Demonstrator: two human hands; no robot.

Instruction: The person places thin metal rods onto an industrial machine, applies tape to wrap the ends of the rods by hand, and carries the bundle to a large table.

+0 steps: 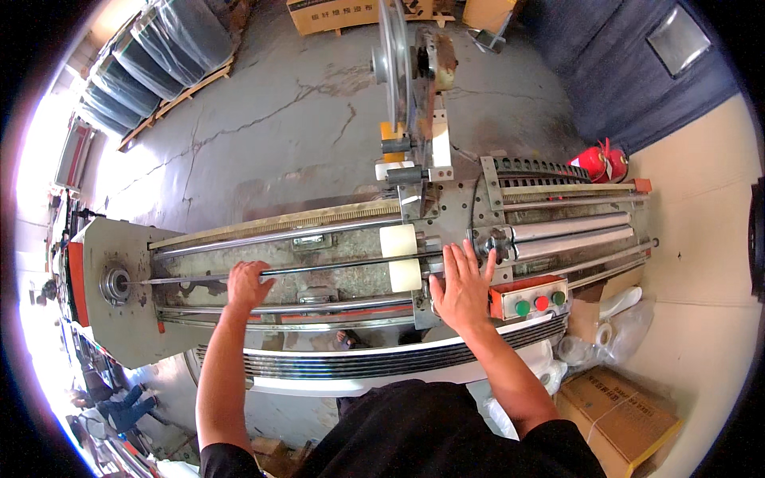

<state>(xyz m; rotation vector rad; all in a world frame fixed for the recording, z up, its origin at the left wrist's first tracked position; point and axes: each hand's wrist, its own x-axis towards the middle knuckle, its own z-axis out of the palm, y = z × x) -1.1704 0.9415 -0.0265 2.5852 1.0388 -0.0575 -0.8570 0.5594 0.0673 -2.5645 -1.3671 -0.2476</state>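
A thin dark rod (335,266) runs lengthwise over a long bench machine, from the round chuck (116,284) at the left end to the carriage plate (454,209). Near the chuck, my left hand (248,287) is closed around the rod, fingers over it and thumb on the near side. A cream-white cylindrical block (400,275) sits by the rod, left of my right hand. My right hand (462,291) lies palm down over the carriage with its fingers spread. Whatever is under that palm is hidden. Just right of it is a button box (522,291) with green and red buttons.
Several dark rods (374,361) lie in a white trough along the near side. A large wheel (396,72) stands behind the carriage. Red fire extinguishers (603,163) are at the back right, cardboard boxes (617,414) at the near right. Wrapped rolls (143,68) stand at the far left.
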